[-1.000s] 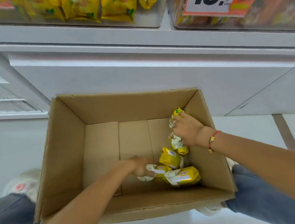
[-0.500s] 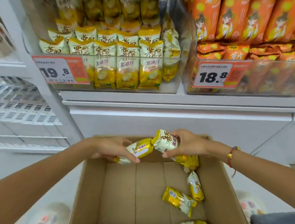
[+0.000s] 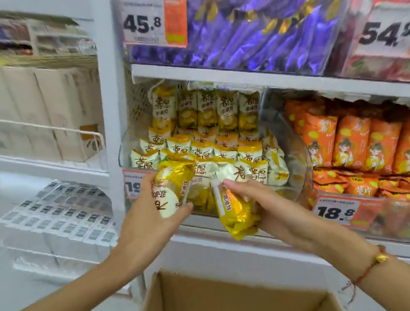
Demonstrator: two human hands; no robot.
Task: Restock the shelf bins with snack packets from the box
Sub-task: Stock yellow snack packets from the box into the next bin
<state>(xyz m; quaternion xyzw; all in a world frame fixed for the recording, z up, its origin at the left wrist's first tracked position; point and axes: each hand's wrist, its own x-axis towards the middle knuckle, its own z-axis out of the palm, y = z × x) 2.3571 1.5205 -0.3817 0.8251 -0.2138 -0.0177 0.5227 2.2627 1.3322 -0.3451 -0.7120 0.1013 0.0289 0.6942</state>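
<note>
Two crinkly foil snack packets, yellow and cream, are held up in front of the clear plastic shelf bin (image 3: 298, 155). The left hand (image 3: 147, 223) grips one packet (image 3: 171, 187) with fingers curled around its lower edge; the right hand (image 3: 263, 207) pinches the other packet (image 3: 233, 213), which hangs tilted below the bin's front lip. Inside the bin stand rows of matching packets (image 3: 211, 134) — glossy, pillow-shaped, printed with Chinese characters. Below, the open cardboard box (image 3: 180, 304) shows its plain brown walls.

The shelving is white metal. To the right sit orange packets (image 3: 356, 143) behind a tag reading 18.8 (image 3: 335, 212); above, purple foil packs (image 3: 260, 26) — tagged 45.8 (image 3: 143, 24) — and a tag reading 54.9 (image 3: 386, 32). A red cord bracelet (image 3: 372, 264) with a gold bead circles the right wrist.
</note>
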